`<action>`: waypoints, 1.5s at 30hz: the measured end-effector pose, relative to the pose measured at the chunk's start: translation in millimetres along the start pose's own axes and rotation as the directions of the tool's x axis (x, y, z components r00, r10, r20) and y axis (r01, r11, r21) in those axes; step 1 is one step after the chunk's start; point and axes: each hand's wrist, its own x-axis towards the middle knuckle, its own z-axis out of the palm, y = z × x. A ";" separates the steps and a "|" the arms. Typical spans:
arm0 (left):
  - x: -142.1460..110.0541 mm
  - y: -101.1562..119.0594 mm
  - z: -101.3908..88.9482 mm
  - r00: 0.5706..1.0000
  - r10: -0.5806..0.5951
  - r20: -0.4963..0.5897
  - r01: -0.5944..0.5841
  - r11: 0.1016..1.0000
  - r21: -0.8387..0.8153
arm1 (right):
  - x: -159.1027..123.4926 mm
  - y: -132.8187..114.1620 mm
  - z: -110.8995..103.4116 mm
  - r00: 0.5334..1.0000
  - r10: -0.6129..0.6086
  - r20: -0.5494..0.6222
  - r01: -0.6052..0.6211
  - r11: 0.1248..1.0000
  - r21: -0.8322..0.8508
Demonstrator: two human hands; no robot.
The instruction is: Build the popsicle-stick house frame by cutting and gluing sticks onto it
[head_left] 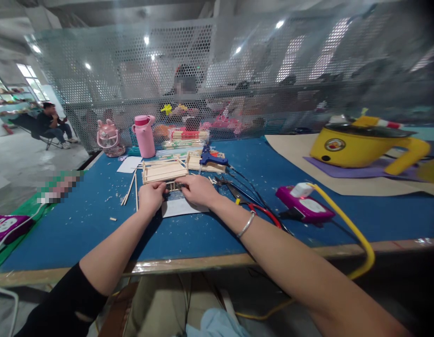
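Observation:
In the middle of the blue table, a small frame of pale wooden sticks (164, 171) lies between my two hands. My left hand (151, 196) is closed on its near left corner, thumb toward the middle. On the near right side, my right hand (197, 189) grips the same frame with curled fingers. Under it lies a white sheet of paper (185, 207). Just beyond my right hand, a blue glue gun (213, 158) rests on a second stick piece (194, 162). Loose wooden sticks (129, 188) lie left of the frame.
Pliers with red handles (264, 210) lie right of my hands, near a purple power strip (306, 206). A yellow electric pot (353, 147) stands at the right. Pink bottles (144, 138) stand at the back, before a perforated screen (139, 75). One person (55, 124) sits far left.

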 end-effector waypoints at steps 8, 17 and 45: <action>2.3 -2.4 1.5 1.000 0.028 0.008 -0.027 1.000 -0.016 | 1.9 1.9 4.4 0.999 -0.026 -0.018 0.026 1.000 0.012; 1.9 -2.4 1.7 0.999 0.046 0.014 -0.046 0.998 -0.035 | 1.2 -0.1 0.5 0.993 0.019 -0.117 -0.010 0.997 0.079; -4.6 6.5 -7.8 0.968 0.247 0.031 -0.245 0.967 -0.075 | 1.7 2.1 -0.7 0.971 -0.089 -0.223 0.128 0.978 0.165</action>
